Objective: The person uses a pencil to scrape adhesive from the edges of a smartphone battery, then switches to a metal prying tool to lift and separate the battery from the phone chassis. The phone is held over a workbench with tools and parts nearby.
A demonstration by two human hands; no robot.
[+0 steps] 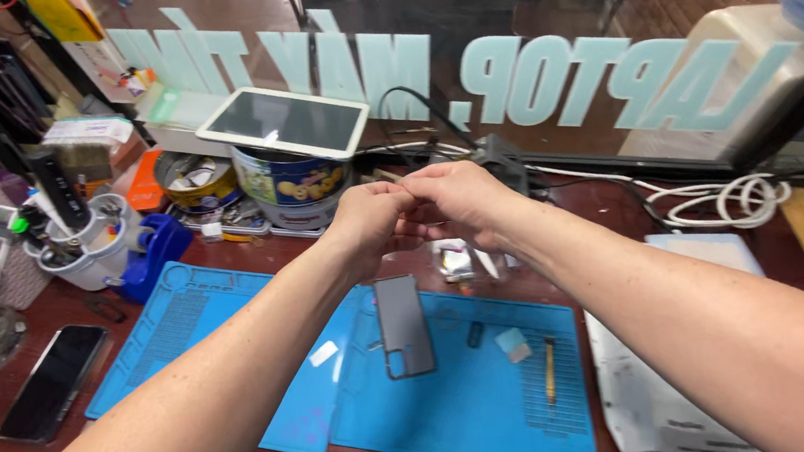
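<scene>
Seeing: my left hand and right hand pinched together, frame centre; contents unclear.
Phone back: directly below, long axis upright, left hand nearer.

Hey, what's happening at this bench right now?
A person has both hands raised together above a blue mat, the left hand and right hand meeting at the fingertips as if pinching something too small to make out. Below them a dark phone case lies on the mat, beside a small tool. A black phone lies on the table at the left, and a tablet rests on tins behind.
</scene>
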